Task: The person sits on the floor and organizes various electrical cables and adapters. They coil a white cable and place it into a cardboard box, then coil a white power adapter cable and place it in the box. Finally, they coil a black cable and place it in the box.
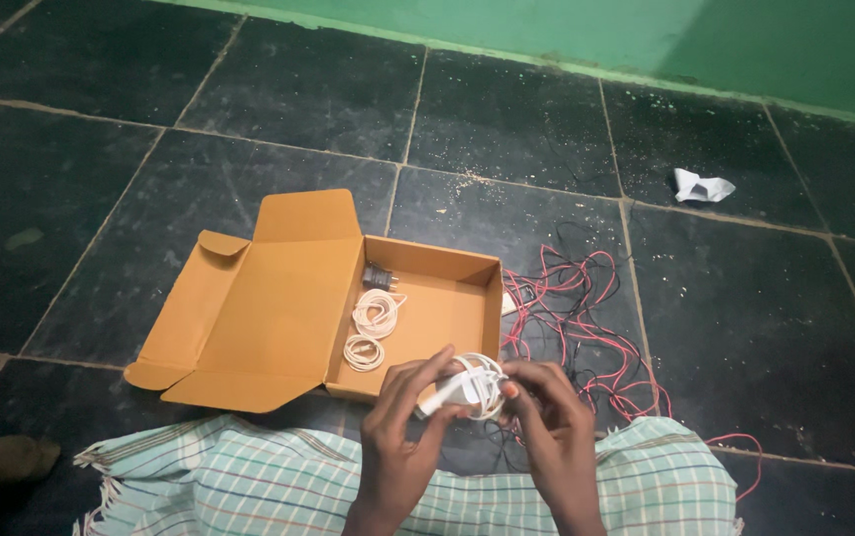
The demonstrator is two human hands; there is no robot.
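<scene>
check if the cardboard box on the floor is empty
No, the open cardboard box holds two coiled white cables and a dark plug adapter.

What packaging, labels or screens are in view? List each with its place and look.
Cardboard box: open on the dark tiled floor ahead of both hands, flat, brown, lid and flaps folded out to the left; two white cable coils and a dark plug inside.
Labels, signs or screens: none to be seen.
</scene>
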